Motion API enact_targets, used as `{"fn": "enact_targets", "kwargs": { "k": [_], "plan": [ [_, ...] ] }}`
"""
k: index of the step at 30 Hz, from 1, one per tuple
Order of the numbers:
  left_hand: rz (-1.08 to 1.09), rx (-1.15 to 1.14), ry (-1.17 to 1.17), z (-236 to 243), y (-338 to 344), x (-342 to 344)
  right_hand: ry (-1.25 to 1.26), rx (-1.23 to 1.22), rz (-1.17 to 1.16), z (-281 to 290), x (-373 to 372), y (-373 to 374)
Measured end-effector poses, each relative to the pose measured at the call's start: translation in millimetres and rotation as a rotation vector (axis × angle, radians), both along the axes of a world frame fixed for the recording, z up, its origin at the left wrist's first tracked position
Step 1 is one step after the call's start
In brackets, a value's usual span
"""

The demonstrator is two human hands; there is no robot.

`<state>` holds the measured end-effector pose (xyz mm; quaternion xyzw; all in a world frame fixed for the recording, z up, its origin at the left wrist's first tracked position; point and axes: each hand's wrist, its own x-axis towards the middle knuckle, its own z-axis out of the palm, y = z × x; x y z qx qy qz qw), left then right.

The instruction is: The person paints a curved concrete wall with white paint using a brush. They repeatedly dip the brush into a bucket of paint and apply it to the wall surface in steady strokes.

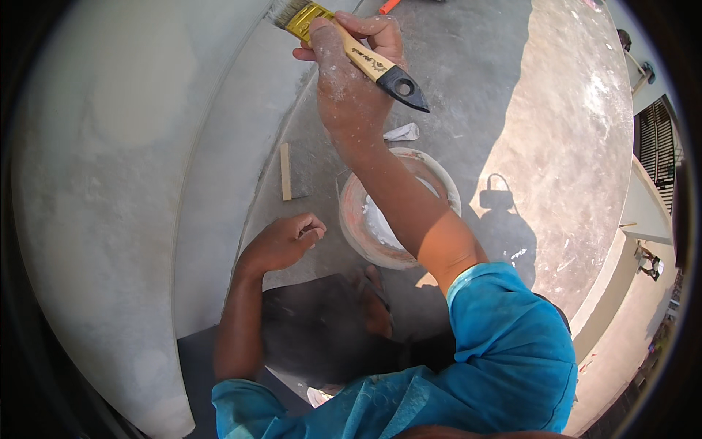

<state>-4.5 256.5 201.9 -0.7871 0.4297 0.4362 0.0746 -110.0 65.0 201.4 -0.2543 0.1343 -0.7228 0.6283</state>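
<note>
My right hand (351,80) grips a paintbrush (369,58) with a pale wooden, black-tipped handle, its bristles raised against the grey wall (131,117) at the top. Below my right forearm stands a round, stained bucket (358,230) holding white material. My left hand (291,238) hangs with curled fingers left of the bucket; whether anything is inside them I cannot make out. A flat scraper with a wooden edge (286,172) lies on the grey floor (439,88) above my left hand, and a crumpled white scrap (402,132) lies just beyond the bucket.
An orange-handled tool (389,6) lies at the top. A sunlit strip of floor (570,146) with my shadow runs along the right to an edge. Beyond it are a dark grille (653,150) and small, unclear figures or objects. The wall's ledge runs along my left.
</note>
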Motion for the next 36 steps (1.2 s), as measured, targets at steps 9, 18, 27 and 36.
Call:
{"fn": "enact_targets", "kwargs": {
  "k": [9,18,27,36],
  "plan": [
    [0.007,-0.070,0.020,7.4,0.4,-6.6,0.326,-0.385,-0.254,-21.0,-2.1,4.8],
    [-0.028,0.023,-0.002,5.0,-5.7,-3.0,0.315,-0.489,-0.686,-18.6,14.4,-38.9],
    [-0.048,-0.104,0.029,0.9,-4.9,-8.1,0.172,-0.512,-0.117,-7.4,-1.9,38.7],
    [-0.097,-0.342,0.039,-8.3,13.7,3.5,0.224,-0.625,-0.454,-5.3,11.3,48.8]
  ]
}}
